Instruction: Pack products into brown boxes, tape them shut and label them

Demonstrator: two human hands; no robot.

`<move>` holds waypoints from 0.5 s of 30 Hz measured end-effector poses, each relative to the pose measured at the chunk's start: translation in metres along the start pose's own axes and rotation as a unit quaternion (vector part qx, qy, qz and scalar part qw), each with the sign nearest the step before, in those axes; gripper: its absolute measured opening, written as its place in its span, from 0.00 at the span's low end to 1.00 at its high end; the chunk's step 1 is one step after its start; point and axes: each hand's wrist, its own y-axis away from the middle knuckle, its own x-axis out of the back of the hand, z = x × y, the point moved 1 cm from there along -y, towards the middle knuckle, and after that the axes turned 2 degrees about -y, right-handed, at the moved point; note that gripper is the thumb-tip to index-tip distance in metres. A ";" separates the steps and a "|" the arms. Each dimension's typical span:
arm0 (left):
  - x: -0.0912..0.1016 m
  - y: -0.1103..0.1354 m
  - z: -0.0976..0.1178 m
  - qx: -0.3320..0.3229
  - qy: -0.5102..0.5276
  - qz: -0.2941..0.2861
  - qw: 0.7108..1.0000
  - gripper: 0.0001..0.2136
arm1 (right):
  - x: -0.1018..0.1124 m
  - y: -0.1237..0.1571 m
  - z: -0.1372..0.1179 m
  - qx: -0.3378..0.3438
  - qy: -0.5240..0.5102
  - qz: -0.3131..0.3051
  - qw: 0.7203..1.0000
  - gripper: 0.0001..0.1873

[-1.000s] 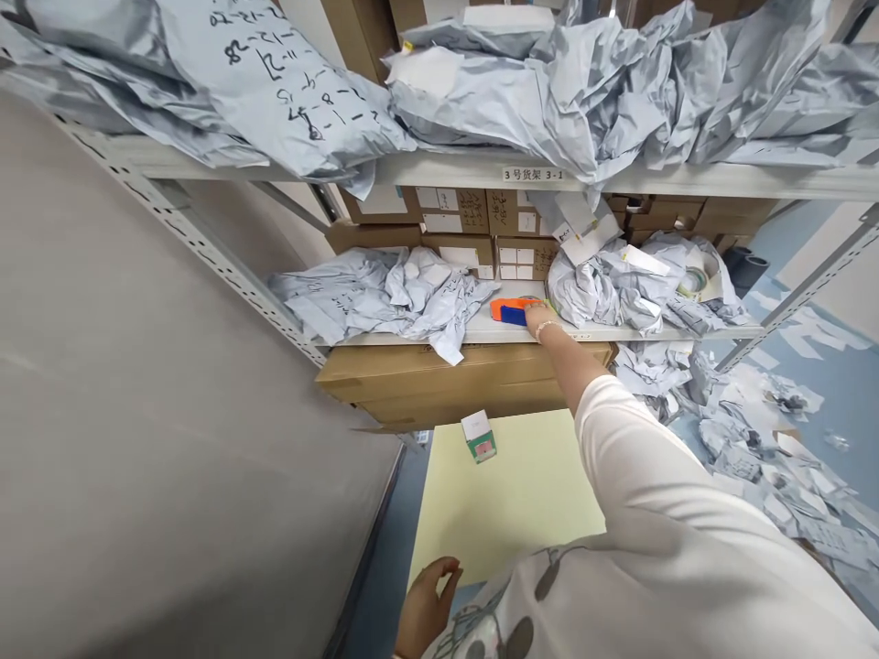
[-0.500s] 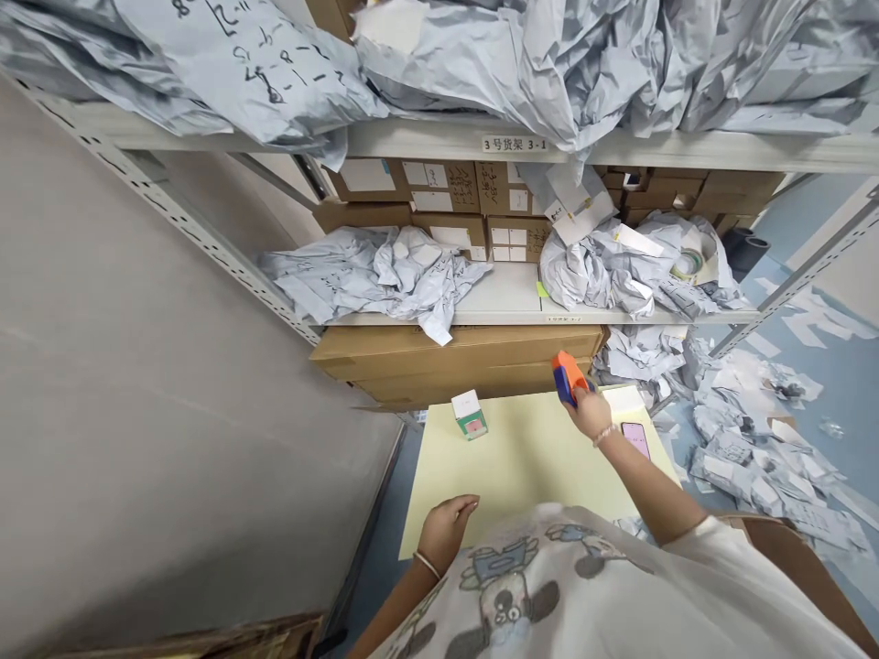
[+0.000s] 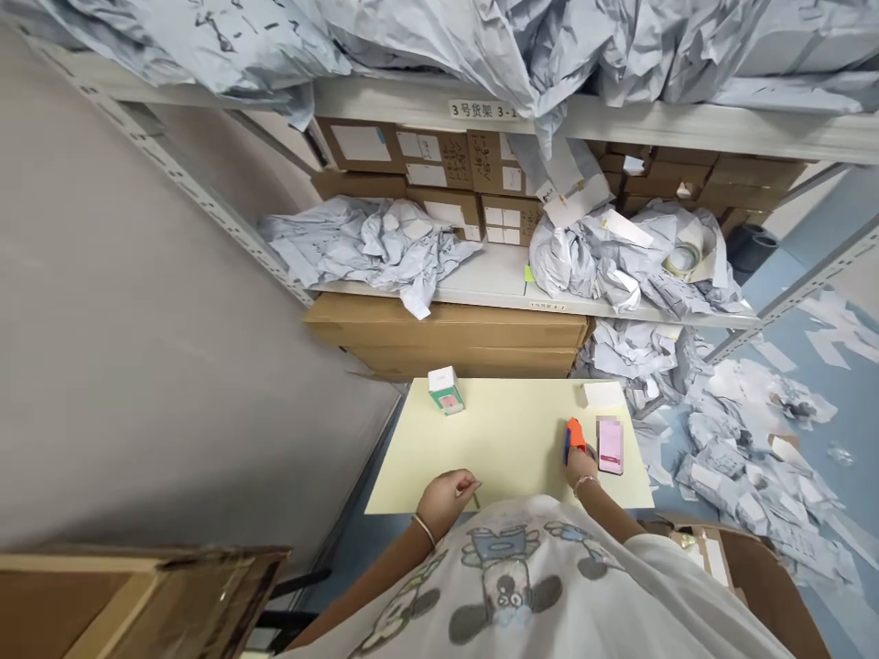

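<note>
Over the front edge of a pale yellow table [image 3: 508, 430], my left hand [image 3: 445, 502] hovers with its fingers curled together and nothing visible in them. My right hand [image 3: 580, 465] grips an orange-and-blue hand tool [image 3: 575, 437], low at the right part of the table; its exact kind is not clear. Just right of that hand lies a phone [image 3: 611, 447] with a pink screen. A small white and green box [image 3: 446, 392] stands at the table's back left. Near the back right corner is a white box-like item [image 3: 602, 394].
Behind the table, a long cardboard box [image 3: 446, 334] sits under a metal shelf [image 3: 494, 275] loaded with crumpled grey mailing bags [image 3: 371, 243] and cartons. More bags [image 3: 742, 476] litter the floor at right. Open cardboard boxes stand at lower left [image 3: 137, 595] and lower right [image 3: 762, 586].
My right hand has brought the orange-and-blue tool down and nearer my body, beside the phone. My left hand stays curled near the front edge. The view has shifted slightly.
</note>
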 end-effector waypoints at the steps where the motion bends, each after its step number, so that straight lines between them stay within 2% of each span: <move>1: -0.004 0.005 0.003 0.009 0.000 0.010 1.000 0.11 | 0.004 -0.002 0.000 0.003 0.000 -0.011 1.000 0.12; 4: -0.011 0.025 0.006 0.045 -0.005 0.045 0.998 0.14 | 0.019 -0.008 -0.003 0.004 0.013 -0.040 0.999 0.12; 6: -0.012 0.042 0.003 0.080 -0.011 0.079 0.994 0.16 | 0.032 -0.015 -0.013 0.030 0.037 -0.047 0.998 0.14; 11: -0.012 0.098 -0.018 0.180 -0.005 0.212 0.960 0.18 | 0.069 -0.025 -0.069 0.218 0.054 -0.032 0.974 0.21; 15: -0.019 0.158 -0.030 0.240 -0.008 0.291 0.926 0.18 | 0.088 -0.003 -0.126 0.341 0.050 -0.013 0.939 0.23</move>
